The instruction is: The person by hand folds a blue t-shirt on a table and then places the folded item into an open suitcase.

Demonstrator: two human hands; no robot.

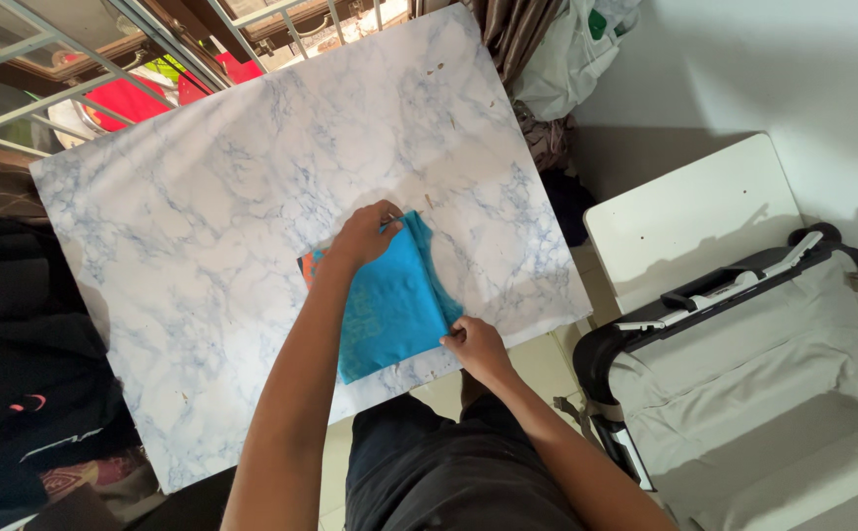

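Fingers [385, 218] of the left hand [365, 238] curl over the far edge of one folded blue cloth [394, 300], pinching its top corner, while the right hand [475, 346] pinches the cloth's near right corner between thumb and fingertips. Both hands are closed on the fabric — two hands, one cloth. It lies on the worktop [222, 216], right of centre and close to the near edge. The cloth is soft and smooth, bright turquoise, a rough rectangle folded into layers with a crease along its right side; a faint lighter print shows on its left part, and a small strip of orange peeks out at its far left corner. The worktop is one flat square board with a glossy white-and-blue marble pattern. To the right stands one open suitcase [773, 393] — beige fabric lining, black rim — beside a white flat surface [689, 216].
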